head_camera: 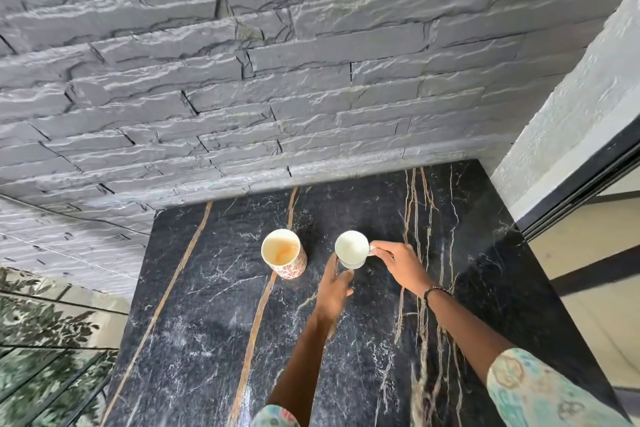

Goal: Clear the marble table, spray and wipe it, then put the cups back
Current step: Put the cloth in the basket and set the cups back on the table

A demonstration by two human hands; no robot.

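The black marble table [207,340], veined in gold and white, butts against a grey stone wall [242,80] at twelve o'clock. Two cups stand side by side near the middle of its far half, apart from each other. At the nine o'clock side is the patterned cup [284,253], upright, its inside stained orange. At three o'clock from it is the white cup [352,249]. The right hand [398,265] pinches the white cup's handle. The left hand [334,289] rests at that cup's near side, fingers fairly straight and loose against the cup's wall. A beaded bracelet [434,292] circles the right wrist.
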